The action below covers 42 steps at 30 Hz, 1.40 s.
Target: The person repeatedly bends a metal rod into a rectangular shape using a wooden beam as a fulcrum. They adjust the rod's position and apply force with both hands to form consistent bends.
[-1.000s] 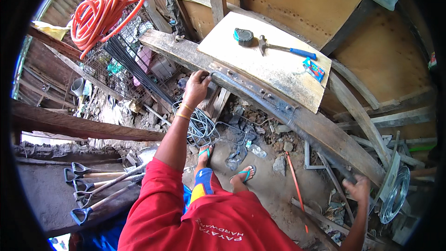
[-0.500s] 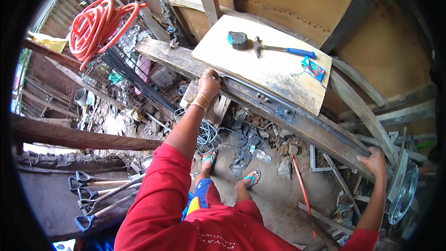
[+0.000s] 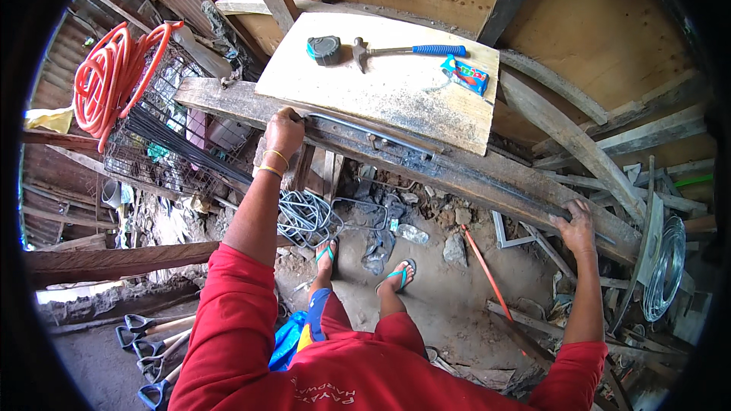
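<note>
A long wooden beam [image 3: 487, 185] runs across in front of me, with a thin steel rod [image 3: 362, 124] lying along its top past several metal pegs [image 3: 375, 141]. My left hand [image 3: 283, 135] is closed around the rod's left end, at the beam's near edge. Toward the right end of the beam, my right hand [image 3: 576, 227] lies over the rod, its fingers stretched and its thumb apart. Behind the rod, a pale board [image 3: 304, 76] carries a tape measure [image 3: 324, 50], a blue-handled claw hammer [image 3: 403, 51] and a small blue-and-red packet [image 3: 464, 74].
Bent steel ties [image 3: 304, 217] are heaped below the beam. An orange hose coil [image 3: 114, 80] hangs at left above dark rods [image 3: 183, 144]. Shovels [image 3: 156, 350] lie lower left. A wire coil [image 3: 662, 270] stands at right. Rubble and an orange bar [image 3: 487, 270] are on the ground.
My right hand has shifted inward from the beam's far right end, and its fingers now lie over the top. My left hand keeps its hold on the rod's end. The view has swung right.
</note>
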### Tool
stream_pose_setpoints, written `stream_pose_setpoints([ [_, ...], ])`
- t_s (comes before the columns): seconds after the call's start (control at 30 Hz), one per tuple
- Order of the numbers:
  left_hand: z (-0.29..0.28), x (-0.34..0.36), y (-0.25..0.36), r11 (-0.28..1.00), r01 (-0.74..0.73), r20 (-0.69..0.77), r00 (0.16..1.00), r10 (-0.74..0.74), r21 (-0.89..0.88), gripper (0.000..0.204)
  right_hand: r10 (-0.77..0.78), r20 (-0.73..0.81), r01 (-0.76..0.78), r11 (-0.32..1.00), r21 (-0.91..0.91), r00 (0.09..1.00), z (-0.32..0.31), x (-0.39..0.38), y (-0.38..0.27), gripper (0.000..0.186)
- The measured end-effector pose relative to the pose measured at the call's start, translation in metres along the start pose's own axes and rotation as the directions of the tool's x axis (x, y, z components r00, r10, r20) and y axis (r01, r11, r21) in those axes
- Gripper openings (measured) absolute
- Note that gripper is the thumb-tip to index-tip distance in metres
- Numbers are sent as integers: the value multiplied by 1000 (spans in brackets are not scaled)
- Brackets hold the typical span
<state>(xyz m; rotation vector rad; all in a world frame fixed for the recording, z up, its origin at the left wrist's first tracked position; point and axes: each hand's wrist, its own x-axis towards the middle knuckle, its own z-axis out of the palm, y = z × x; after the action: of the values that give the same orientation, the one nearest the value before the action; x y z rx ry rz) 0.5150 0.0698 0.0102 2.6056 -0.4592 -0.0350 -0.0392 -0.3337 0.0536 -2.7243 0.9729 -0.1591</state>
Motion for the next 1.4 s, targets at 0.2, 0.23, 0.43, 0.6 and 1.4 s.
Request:
stream_pose_setpoints([
  [0.2, 6, 2, -4, 999, -52, -45, 998, 52, 8, 18, -10, -58, 12, 999, 36, 998, 18, -12, -2, 41],
  [0.23, 7, 2, -6, 999, -44, -39, 998, 44, 5, 18, -7, -77, 4, 999, -32, 997, 19, -15, 0, 41],
  [0.43, 12, 3, -10, 998, -57, -51, 997, 56, -18, 17, 72, -174, -113, 965, -235, 982, 13, -44, 35, 42],
  [0.6, 13, 2, -11, 999, -31, -45, 999, 30, -19, 16, 79, -183, -112, 977, -180, 980, 12, -53, 62, 34],
  [1.4, 35, 16, -42, 947, -311, -142, 937, 319, 80, 17, 394, -176, -419, 896, -143, 902, 42, -45, 97, 65],
])
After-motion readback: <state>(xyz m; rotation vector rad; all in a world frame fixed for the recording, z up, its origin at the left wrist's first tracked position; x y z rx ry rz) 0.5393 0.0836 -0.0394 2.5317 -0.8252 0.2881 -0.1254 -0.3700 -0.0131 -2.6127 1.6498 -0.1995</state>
